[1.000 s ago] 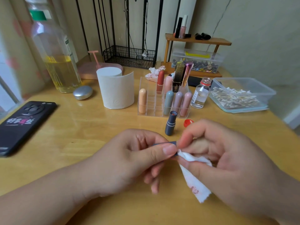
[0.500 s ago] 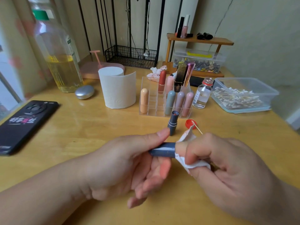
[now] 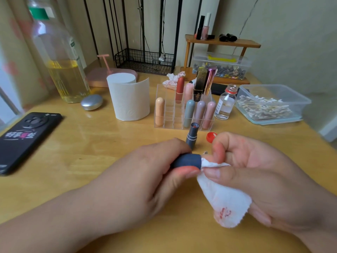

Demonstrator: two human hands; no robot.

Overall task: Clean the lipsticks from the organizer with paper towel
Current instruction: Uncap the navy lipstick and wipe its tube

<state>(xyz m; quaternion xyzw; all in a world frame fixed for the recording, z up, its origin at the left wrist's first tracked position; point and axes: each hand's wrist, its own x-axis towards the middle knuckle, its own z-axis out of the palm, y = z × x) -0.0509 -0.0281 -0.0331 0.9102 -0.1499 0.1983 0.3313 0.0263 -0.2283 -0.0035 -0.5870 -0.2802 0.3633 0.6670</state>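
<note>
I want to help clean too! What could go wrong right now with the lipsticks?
1. The uncapped dark blue lipstick tube stands upright right behind the left hand; a bump could topple it and smear the wooden table.
2. The white paper towel piece pinched by the right hand has red smears, which might rub onto the dark blue cap or fingers.
3. The small clear glass bottle is open; a knock might spill it.

Left hand [image 3: 145, 179], right hand [image 3: 259, 172]: both bare; forearms [image 3: 54, 225] uncovered up to frame edge; nails [image 3: 211, 174] short, rounded, plain.
</note>
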